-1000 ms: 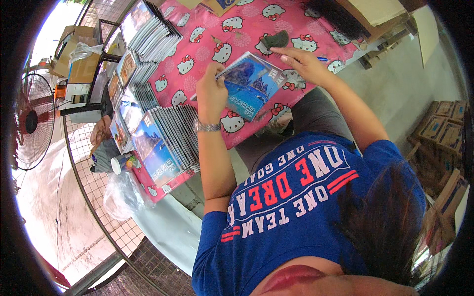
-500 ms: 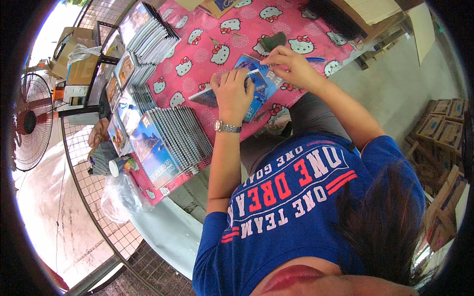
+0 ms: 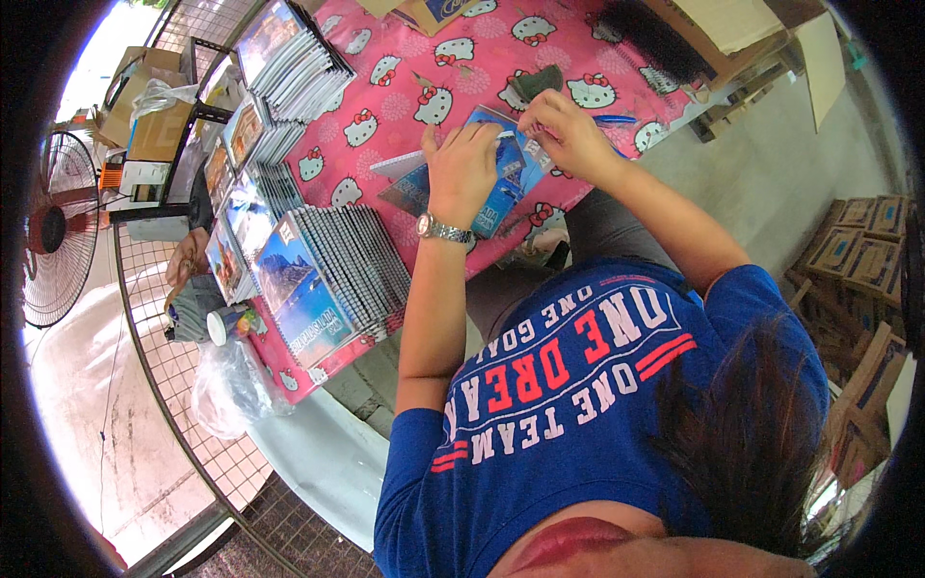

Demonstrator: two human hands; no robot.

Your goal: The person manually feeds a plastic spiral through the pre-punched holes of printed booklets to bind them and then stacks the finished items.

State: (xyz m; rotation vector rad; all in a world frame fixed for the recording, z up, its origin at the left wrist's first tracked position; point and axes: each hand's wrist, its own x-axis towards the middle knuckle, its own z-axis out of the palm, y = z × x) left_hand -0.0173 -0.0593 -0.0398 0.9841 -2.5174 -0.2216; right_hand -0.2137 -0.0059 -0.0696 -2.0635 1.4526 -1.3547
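Note:
A spiral notebook with a blue scenic cover lies on the pink cartoon-print tablecloth, partly opened. My left hand, with a metal watch at the wrist, grips its pages and cover. White page edges and a dark cover flap stick out left of that hand. At the notebook's upper right edge, my right hand has its fingers pinched together; what lies between them is too small to make out. Close beyond the right hand are a dark green folded piece and a blue pen.
Stacks of spiral notebooks line the table's left side. Black spiral coils lie at the far right beside a cardboard box. A fan and wire mesh stand left. Brown cartons are piled on the floor at right.
The pages under my left hand have tilted, showing more white page edge and dark cover at its left. My right hand has shifted slightly right and stays pinched.

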